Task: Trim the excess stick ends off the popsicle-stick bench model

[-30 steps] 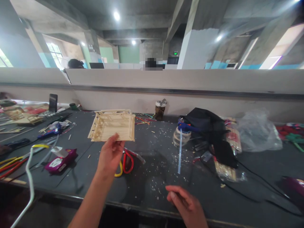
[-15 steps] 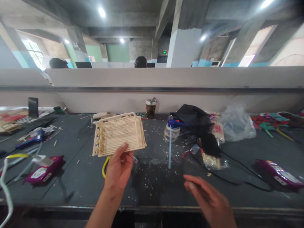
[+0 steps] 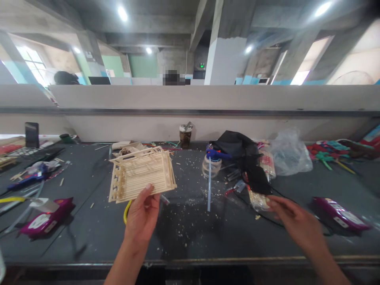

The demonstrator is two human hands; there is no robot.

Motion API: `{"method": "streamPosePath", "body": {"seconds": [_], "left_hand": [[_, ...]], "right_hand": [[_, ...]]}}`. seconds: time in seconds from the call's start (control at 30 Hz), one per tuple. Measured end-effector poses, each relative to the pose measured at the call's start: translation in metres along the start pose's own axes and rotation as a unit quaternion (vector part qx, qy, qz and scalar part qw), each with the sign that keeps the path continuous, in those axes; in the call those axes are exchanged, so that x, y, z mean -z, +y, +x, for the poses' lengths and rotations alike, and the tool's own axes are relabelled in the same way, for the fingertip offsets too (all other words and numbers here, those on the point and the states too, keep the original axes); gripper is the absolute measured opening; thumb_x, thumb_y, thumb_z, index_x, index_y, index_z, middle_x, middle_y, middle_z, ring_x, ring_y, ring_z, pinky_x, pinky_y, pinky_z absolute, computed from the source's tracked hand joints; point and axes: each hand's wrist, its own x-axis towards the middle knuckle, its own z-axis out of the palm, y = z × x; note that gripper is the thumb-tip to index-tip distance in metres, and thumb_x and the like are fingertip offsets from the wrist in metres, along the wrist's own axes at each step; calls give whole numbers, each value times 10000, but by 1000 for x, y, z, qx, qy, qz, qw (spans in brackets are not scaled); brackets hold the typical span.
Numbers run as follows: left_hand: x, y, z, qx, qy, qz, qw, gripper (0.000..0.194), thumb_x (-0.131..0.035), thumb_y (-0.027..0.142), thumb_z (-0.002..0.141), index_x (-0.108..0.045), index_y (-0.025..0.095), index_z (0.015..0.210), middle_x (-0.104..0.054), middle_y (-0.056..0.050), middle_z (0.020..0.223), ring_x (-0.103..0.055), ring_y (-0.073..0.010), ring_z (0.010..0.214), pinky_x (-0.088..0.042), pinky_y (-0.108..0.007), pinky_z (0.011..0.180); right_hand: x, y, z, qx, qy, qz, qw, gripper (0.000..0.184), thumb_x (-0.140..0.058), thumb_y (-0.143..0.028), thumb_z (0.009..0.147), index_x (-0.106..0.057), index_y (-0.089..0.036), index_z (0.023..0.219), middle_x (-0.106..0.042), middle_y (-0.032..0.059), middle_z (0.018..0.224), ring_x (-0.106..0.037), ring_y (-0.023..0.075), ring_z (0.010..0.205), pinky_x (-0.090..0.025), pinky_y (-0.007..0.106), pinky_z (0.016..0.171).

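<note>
My left hand (image 3: 141, 215) grips the lower edge of a small panel of thin wooden sticks (image 3: 135, 180), thumb on its face. The panel has raised rails along the top and right side, with notched pieces on its left. It is held tilted above the table. My right hand (image 3: 297, 221) reaches to the near end of a plastic pack of wooden sticks (image 3: 257, 200). Its fingertips are drawn together at the pack's end; anything between them is too small to make out. A black cloth (image 3: 257, 180) partly covers the pack.
A blue glue gun (image 3: 218, 154) rests on a clear jar (image 3: 211, 168), a glue stick (image 3: 209, 190) hanging from it. Purple power strips lie left (image 3: 47, 217) and right (image 3: 341, 213). A plastic bag (image 3: 289, 152), a cup (image 3: 185, 136), black cables and wood scraps are about.
My right hand has moved right and forward to the stick pack. The stick panel stays in my left hand, slightly lower and further left in view. The view has turned slightly right.
</note>
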Motion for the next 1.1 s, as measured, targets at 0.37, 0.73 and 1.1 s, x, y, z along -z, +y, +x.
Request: {"method": "streamPosePath", "body": {"seconds": [0.37,0.73,1.1], "left_hand": [[9,6,10,5,31,5,999,390,-542,-58,764,-670,214,1013,-718,13,821,-678,-108,720,-576,-186,692],[19,31,33,-68,5,-11,998,347,-520,-50,782,-681,211,944,-719,27,825,-673,-102,817,-558,-192,780],[-7,31,20,-62,3,-13,998,289,-538,-31,781,-672,198,898,-713,15,835,-671,-125,871,-550,-232,827]], "right_hand": [[-24,-24,36,38,-55,40,997,374,-605,-455,711,-698,-165,927,-742,95,764,-717,237,694,-575,302,550],[-50,-89,-30,129,-111,82,982,305,-557,-447,827,-698,-209,957,-741,58,800,-708,187,675,-592,273,606],[-187,-160,-132,321,-338,20,885,262,-492,-111,834,-630,-165,1050,-680,89,965,-649,206,894,-519,314,810]]}}
